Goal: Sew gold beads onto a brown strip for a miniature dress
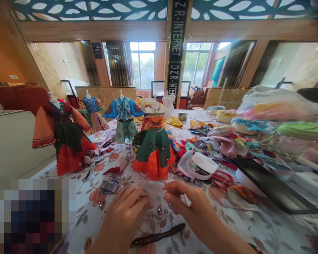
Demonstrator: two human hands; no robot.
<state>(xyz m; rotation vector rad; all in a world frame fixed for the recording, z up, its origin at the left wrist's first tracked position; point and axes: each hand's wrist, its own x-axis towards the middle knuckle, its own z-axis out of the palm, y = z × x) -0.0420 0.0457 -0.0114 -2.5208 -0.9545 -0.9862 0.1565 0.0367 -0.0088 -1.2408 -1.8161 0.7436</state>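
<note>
My left hand [125,211] is bent, its fingers close together at the left edge of the clear plastic packet [151,192]; whether they grip it, I cannot tell. Between my hands lie the small shiny beads [159,211]; a careless push from either side could, I think, scatter them. Nearer to me is the dark strip [159,237] (a stray bead could hide there). My right hand [193,208] makes a narrow pinch, its content unclear. To its right, the red scissors handles [222,180] might get knocked by a wide swing.
</note>
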